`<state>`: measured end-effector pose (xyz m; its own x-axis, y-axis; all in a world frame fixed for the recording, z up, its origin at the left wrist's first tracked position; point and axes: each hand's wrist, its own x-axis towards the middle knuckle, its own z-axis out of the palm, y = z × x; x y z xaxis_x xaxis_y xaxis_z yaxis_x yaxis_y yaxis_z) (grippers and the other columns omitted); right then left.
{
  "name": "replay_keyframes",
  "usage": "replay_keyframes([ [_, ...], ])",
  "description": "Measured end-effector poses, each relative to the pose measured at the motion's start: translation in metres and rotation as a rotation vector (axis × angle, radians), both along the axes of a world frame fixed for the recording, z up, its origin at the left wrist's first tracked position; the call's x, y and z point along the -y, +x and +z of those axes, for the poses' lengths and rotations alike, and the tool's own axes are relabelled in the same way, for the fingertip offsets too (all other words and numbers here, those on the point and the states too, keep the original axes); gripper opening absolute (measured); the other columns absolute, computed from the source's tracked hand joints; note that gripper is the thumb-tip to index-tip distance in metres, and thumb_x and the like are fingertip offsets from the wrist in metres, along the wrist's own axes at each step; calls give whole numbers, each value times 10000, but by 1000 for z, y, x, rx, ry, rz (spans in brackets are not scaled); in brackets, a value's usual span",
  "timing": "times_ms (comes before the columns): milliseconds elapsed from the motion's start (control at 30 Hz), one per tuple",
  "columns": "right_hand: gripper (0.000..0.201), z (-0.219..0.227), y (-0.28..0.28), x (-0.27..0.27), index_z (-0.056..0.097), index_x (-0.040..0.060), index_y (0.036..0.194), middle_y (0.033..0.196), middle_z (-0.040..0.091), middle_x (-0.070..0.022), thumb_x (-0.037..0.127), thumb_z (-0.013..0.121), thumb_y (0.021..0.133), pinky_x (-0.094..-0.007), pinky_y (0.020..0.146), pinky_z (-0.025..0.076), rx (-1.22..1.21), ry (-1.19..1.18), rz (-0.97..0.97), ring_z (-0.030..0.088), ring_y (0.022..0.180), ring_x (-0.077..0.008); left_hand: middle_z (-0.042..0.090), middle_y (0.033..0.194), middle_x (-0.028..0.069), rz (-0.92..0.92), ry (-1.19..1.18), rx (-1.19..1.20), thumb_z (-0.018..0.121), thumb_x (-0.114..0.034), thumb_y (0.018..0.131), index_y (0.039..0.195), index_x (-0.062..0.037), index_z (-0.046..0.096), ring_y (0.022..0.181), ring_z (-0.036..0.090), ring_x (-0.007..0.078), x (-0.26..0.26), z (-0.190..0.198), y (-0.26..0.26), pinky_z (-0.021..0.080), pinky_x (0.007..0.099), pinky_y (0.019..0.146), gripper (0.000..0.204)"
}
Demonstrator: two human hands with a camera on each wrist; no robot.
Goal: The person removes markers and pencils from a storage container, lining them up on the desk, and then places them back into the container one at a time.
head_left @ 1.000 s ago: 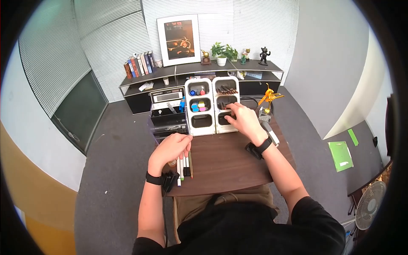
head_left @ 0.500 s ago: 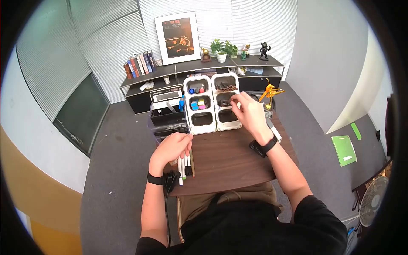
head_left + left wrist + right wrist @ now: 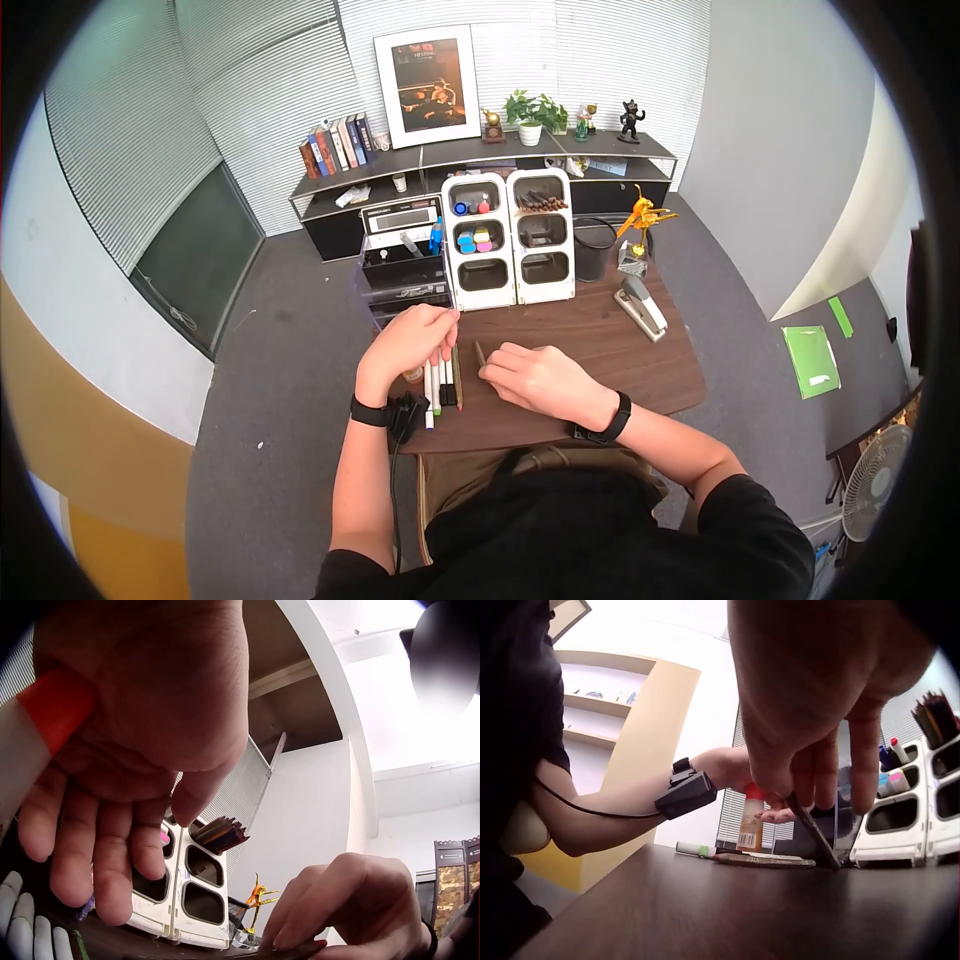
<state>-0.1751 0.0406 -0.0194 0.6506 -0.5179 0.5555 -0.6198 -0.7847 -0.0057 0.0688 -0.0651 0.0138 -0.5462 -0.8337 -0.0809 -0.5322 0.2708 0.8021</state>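
Observation:
My right hand [image 3: 540, 380] pinches a dark pencil [image 3: 817, 838] between thumb and fingers, low over the desk. Its lower end slants down to the desktop in the right wrist view. My left hand [image 3: 405, 343] hovers at the left with loose, slightly bent fingers and no grip. Beneath it, white markers [image 3: 436, 388] lie side by side, with another pencil [image 3: 459, 390] along their right edge. A glue bottle [image 3: 751, 821] with a red cap stands by the left palm, mostly hidden from above.
Two white organizers [image 3: 486, 298] stand at the desk's back, holding pencils [image 3: 541, 202], markers and highlighters [image 3: 475, 239]. A black desk caddy [image 3: 400, 272] is left of them. On the right are a stapler [image 3: 641, 309], a mesh cup [image 3: 592, 262] and a golden figurine [image 3: 643, 215].
My right hand has left the right organizer's middle compartment and come toward me and left, bringing the pencil to the desk beside the markers. The left hand has stayed nearly still.

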Motion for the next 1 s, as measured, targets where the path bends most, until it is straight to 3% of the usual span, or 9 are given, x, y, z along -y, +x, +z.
replay_keyframes([
  [400, 220, -12, 8, 0, 723, 97, 1143, 1062, 651, -20, 136, 783, 935, -380, 736, 624, -51, 220, 55, 685, 1046, -214, 713, 681, 102, -5, -11, 10, 476, -353, 1138, 805, 14, 688, 575, 683, 212, 0, 0, -2, 563, 365, 611, 539],
  [600, 276, -13, 9, 3, 759, 88, 1184, 1088, 679, -42, 131, 796, 915, -383, 775, 631, -49, 254, -53, 694, 1092, -237, 712, 681, 103, -9, -15, 6, 479, -343, 1133, 805, 17, 684, 580, 688, 213, -1, 0, -1, 566, 368, 613, 529],
  [767, 305, -26, 11, 12, 760, 50, 1203, 1151, 701, -83, 109, 801, 907, -440, 903, 619, 36, 301, 11, 706, 1117, -301, 709, 679, 101, -16, -28, 16, 480, -331, 1127, 801, 14, 686, 585, 694, 212, -2, 3, -1, 567, 369, 612, 518],
  [1000, 312, -26, 23, 12, 742, 11, 1204, 1151, 694, -131, 98, 805, 911, -480, 924, 601, 117, 397, 12, 721, 1060, -380, 710, 679, 101, -15, -39, 7, 480, -333, 1128, 812, 16, 699, 588, 697, 212, 0, 0, -1, 567, 368, 612, 520],
])
